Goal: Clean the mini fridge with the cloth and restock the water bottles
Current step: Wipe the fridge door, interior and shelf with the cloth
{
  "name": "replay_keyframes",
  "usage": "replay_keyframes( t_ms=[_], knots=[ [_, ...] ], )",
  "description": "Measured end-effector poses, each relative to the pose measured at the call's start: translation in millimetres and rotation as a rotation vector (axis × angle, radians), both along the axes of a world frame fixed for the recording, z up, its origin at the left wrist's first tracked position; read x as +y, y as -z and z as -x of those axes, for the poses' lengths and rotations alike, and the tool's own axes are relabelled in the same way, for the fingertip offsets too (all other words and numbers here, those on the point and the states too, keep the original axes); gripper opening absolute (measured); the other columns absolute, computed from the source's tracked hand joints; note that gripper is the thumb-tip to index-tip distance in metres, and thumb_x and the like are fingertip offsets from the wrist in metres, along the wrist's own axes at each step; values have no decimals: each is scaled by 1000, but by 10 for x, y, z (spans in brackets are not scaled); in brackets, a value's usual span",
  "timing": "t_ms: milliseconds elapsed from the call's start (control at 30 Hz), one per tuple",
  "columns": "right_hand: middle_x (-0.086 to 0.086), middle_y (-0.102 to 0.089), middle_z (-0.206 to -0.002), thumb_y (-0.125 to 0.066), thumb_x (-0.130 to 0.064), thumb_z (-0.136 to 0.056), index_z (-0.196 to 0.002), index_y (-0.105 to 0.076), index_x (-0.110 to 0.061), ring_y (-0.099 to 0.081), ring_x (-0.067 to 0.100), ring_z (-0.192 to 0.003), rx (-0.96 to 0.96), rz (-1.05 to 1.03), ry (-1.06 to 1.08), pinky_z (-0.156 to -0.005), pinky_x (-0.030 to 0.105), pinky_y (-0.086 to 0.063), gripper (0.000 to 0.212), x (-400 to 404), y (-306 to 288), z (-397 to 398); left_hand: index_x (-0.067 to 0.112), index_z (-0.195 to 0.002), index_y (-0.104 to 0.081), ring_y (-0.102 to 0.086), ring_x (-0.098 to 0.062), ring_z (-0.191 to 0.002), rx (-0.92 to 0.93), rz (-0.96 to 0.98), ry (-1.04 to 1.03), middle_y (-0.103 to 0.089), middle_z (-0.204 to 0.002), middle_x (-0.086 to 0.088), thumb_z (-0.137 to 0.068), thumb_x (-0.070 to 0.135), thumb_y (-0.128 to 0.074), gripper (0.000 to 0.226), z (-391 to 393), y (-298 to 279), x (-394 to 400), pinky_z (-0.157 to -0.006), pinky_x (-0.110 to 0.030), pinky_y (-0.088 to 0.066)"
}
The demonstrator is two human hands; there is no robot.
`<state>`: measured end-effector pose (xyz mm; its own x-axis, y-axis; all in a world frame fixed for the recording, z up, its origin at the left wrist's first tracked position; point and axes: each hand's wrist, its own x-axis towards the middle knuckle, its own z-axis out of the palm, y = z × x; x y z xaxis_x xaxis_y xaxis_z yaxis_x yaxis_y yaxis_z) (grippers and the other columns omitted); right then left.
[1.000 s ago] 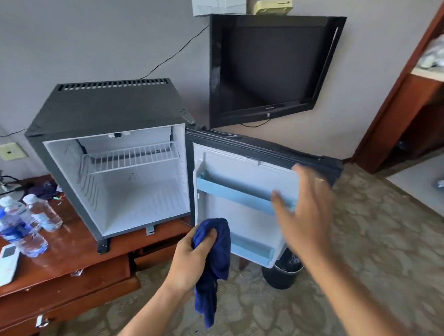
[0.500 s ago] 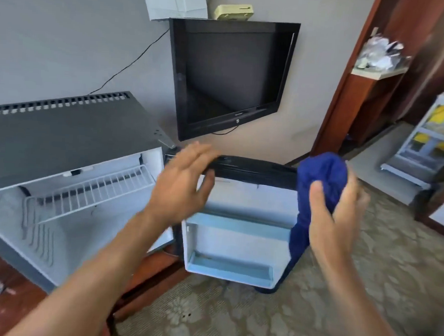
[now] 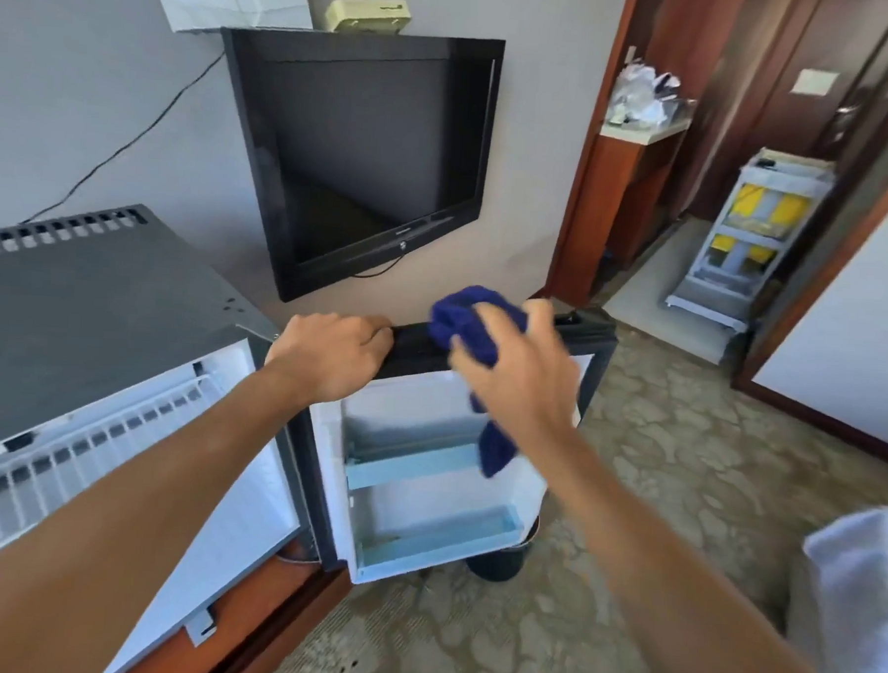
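Your right hand, closed around the blue cloth, sits on the open fridge door's top edge, whose long axis runs left-right at frame centre. Your left hand grips that edge just left. No water bottles in view.

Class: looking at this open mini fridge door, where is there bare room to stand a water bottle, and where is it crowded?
Both pale blue door shelves, upper and lower, sit bare inside the white door liner. The black door top edge is crowded: left hand grips it, right hand presses the dark blue cloth there.
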<state>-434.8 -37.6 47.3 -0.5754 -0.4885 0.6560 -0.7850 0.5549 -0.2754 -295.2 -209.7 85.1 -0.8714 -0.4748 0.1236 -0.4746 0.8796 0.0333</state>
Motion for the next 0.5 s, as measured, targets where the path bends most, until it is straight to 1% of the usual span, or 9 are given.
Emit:
replay_keyframes(
  t_ms=[67, 100, 167, 233, 300, 333, 400, 433, 500],
  knots=[
    [6, -48, -111, -55, -63, -87, -120, -62, -35, -64, 34, -83, -77, -19, 196, -65, 33, -42, 44, 281, -83, 445, 34, -118, -58, -63, -32, -101, 21, 21, 25, -71, -119, -3, -109, 37, -21, 39, -19, 16, 5, -73, -39, -36],
    [7, -48, -112, -55, -62, -89, -121, -62, -34, -64, 36, -85, -111, 6, 275, -67, 34, -41, 44, 413, -95, 635, 33, -116, -58, -63, -31, -97, 26, 24, 26, -71, -117, -2, -109, 37, -20, 38, -20, 19, -6, -72, -38, -36],
    [9, -50, -116, -56, -59, -92, -130, -60, -31, -63, 37, -89, -137, 93, 356, -67, 35, -43, 47, 581, 0, 845, 32, -113, -56, -56, -27, -85, 21, 6, 9, -71, -113, -1, -110, 38, -20, 37, -7, 21, 0, -72, -37, -36],
    [13, -50, -121, -57, -56, -95, -138, -55, -25, -61, 37, -94, -195, 244, 366, -68, 33, -41, 53, 543, 181, 797, 33, -112, -55, -50, -22, -80, 27, -6, -5, -71, -110, 1, -110, 43, -19, 37, 12, 30, 34, -74, -37, -36],
    [18, -46, -128, -54, -54, -98, -146, -46, -19, -57, 37, -97, -345, 451, 374, -70, 32, -40, 60, 375, 307, 615, 35, -117, -56, -55, -23, -83, 38, -20, -25, -70, -109, 4, -109, 52, -18, 42, 31, 17, 70, -75, -36, -35],
    [19, -43, -129, -54, -53, -99, -148, -43, -17, -56, 37, -96, -411, 532, 392, -69, 32, -40, 62, 288, 331, 519, 37, -118, -57, -58, -24, -87, 45, -30, -39, -70, -109, 4, -108, 56, -18, 45, 50, 10, 80, -76, -37, -35],
    [21, -41, -129, -59, -46, -98, -147, -43, -14, -53, 35, -96, -445, 619, 398, -69, 33, -41, 60, 113, 325, 320, 37, -119, -58, -56, -23, -86, 48, -55, -66, -70, -107, 4, -107, 59, -18, 47, 74, 6, 91, -77, -37, -35],
    [21, -41, -129, -63, -41, -97, -144, -46, -13, -53, 35, -98, -448, 659, 357, -72, 33, -44, 58, 28, 326, 203, 38, -119, -58, -53, -21, -85, 45, -59, -77, -69, -107, 5, -107, 60, -18, 47, 86, 8, 88, -77, -38, -35],
    [22, -42, -129, -72, -31, -92, -139, -51, -7, -53, 35, -106, -440, 724, 192, -86, 38, -48, 56, -166, 370, -96, 38, -117, -59, -52, -21, -85, 47, -63, -109, -70, -108, 4, -107, 61, -18, 48, 108, 9, 78, -78, -39, -36]
  ],
)
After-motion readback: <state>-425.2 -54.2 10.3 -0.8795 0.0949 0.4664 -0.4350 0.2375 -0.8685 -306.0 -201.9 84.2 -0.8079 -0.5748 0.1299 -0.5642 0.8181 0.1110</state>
